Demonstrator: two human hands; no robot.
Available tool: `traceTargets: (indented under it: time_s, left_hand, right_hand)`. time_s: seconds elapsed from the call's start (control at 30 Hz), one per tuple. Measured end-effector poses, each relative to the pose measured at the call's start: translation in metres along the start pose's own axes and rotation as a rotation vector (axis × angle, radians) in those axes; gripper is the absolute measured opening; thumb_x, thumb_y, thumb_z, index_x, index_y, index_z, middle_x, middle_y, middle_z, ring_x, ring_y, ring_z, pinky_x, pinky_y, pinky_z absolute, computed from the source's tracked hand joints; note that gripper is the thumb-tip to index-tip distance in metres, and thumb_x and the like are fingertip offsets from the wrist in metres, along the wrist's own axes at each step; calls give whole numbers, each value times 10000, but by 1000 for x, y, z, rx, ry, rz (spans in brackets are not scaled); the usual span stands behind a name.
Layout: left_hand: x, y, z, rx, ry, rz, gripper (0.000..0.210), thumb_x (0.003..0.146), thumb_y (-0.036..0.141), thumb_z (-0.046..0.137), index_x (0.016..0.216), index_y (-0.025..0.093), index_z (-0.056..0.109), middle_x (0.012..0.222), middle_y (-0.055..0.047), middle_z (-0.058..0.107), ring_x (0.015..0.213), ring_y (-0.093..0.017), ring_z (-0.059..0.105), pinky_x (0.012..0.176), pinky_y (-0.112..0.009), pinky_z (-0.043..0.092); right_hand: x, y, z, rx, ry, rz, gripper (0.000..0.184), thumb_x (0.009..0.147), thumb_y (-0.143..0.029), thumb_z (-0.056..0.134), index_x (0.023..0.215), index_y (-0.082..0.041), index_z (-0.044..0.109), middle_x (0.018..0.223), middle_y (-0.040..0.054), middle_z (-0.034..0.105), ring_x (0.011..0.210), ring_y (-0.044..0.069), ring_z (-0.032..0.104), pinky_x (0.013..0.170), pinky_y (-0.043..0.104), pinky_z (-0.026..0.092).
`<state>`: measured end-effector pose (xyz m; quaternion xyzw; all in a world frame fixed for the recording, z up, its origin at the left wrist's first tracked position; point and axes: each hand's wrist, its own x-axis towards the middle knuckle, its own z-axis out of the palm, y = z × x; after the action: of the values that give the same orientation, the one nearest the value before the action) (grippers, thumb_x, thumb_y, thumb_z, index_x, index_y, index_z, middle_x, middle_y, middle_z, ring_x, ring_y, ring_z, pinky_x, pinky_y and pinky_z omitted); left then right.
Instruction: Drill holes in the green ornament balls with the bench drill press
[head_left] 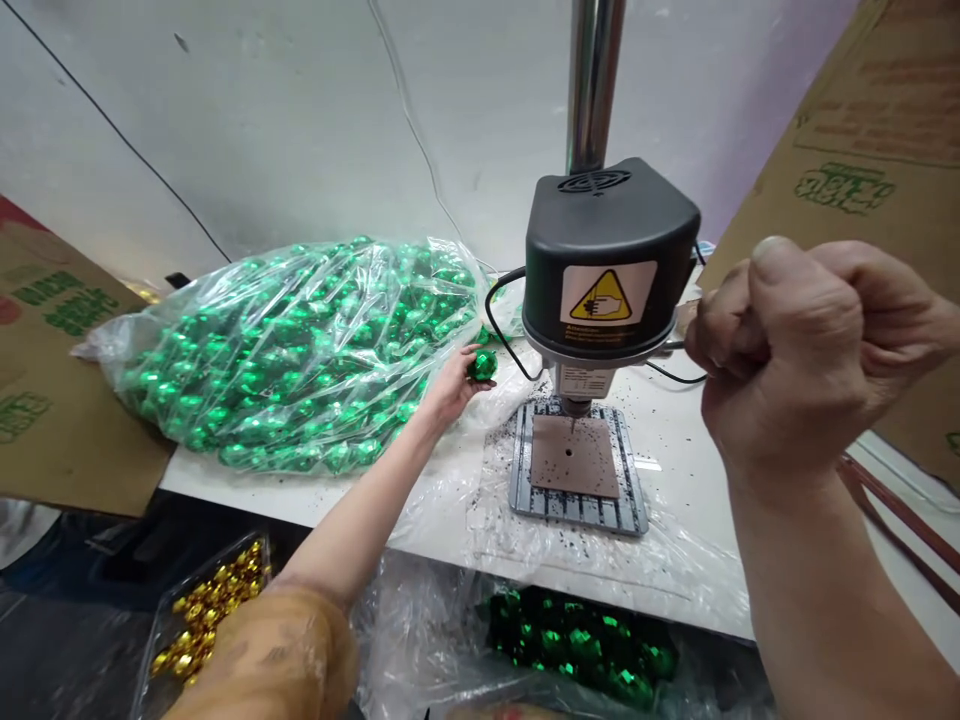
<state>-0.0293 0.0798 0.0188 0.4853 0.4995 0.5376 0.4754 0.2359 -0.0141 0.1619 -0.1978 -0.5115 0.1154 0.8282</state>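
Observation:
My left hand [454, 385] is closed around a shiny green faceted ball [484, 365], beside the mouth of a clear plastic bag [300, 350] full of similar green balls. At the right, my right hand [795, 340] makes a fist around the lever of a small black bench drill press [611, 270]; the fingers hide most of the lever. Below the drill head, the bit points down at a brown square board [574, 475] with a small dark hole. That board lies on the slotted grey metal base [637, 515], strewn with dark shavings.
More green balls [577, 640] lie in plastic below the white table's [697, 530] front edge. Gold balls [217, 600] fill a clear container at lower left. Cardboard [67, 370] flanks the table on the left, with another cardboard piece [870, 130] at right. A black cable [495, 320] loops beside the drill.

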Motion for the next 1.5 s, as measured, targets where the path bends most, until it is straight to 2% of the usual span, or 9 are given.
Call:
traceTargets:
  time_s: [0.1, 0.17, 0.37, 0.47, 0.63, 0.83, 1.1, 1.3, 1.5]
  left_hand:
    - [-40, -1, -3, -272, -108, -172, 431, 897, 470, 681, 1225, 193, 629, 1117, -119, 706, 975, -252, 718, 855, -458, 638]
    - [-62, -3, -2, -320, -144, -186, 446, 890, 518, 709, 1197, 201, 648, 1142, -113, 712, 995, -248, 723, 881, -444, 640]
    - [-96, -17, 20, -84, -221, -107, 661, 717, 428, 903, 1266, 213, 604, 1067, -73, 738, 901, -204, 718, 818, -364, 601]
    - [-101, -27, 33, 25, -251, 10, 654, 665, 403, 933, 1210, 189, 642, 1076, -70, 738, 976, -205, 694, 882, -343, 559]
    - [-98, -35, 47, 268, -299, 151, 598, 790, 456, 824, 1311, 210, 663, 1186, -86, 728, 930, -209, 660, 845, -348, 525]
    - [-95, -40, 59, 439, -295, 299, 540, 797, 431, 819, 1285, 246, 679, 1215, -91, 704, 1145, -291, 630, 1001, -438, 498]
    - [-104, -39, 81, 445, -212, 237, 519, 723, 368, 882, 1156, 209, 644, 1149, -83, 680, 1089, -278, 662, 978, -448, 547]
    - [-116, -41, 92, 342, -244, 250, 514, 773, 346, 850, 1209, 203, 619, 1180, -88, 702, 1069, -255, 687, 948, -411, 573]
    - [-119, -44, 93, 328, -238, 252, 513, 792, 342, 843, 1229, 213, 609, 1178, -76, 706, 1082, -256, 689, 965, -413, 568]
  right_hand:
    - [0, 1, -1, 33, 1, 6, 418, 842, -153, 657, 516, -219, 402, 422, -81, 326, 355, 83, 354, 390, 314, 244]
    - [1, 3, -1, 37, 8, 4, 409, 838, -160, 666, 520, -226, 417, 411, -80, 329, 350, 90, 341, 392, 323, 243]
    - [1, 3, -1, 85, -22, 1, 422, 844, -189, 674, 533, -229, 392, 425, -75, 338, 363, 86, 305, 394, 308, 207]
    - [1, 2, -1, 104, -33, 19, 428, 845, -180, 660, 526, -220, 376, 425, -77, 340, 375, 62, 286, 406, 282, 203]
    - [0, 1, -1, 103, -22, 27, 423, 849, -166, 653, 522, -212, 388, 441, -79, 309, 396, 52, 300, 431, 274, 230]
    - [-2, -2, -1, 96, -66, 9, 440, 915, -132, 602, 565, -199, 345, 479, -86, 300, 415, 31, 308, 451, 237, 262]
    - [-2, 0, -2, -7, -91, -15, 508, 952, -331, 639, 583, -207, 313, 495, -75, 278, 404, 34, 293, 412, 232, 313]
    - [-1, -2, -1, 71, -86, 16, 459, 936, -158, 611, 564, -205, 346, 483, -75, 343, 403, 36, 285, 429, 254, 273]
    - [-5, -2, -4, 16, -93, -39, 462, 940, -200, 622, 584, -212, 328, 484, -75, 290, 411, 53, 304, 428, 271, 249]
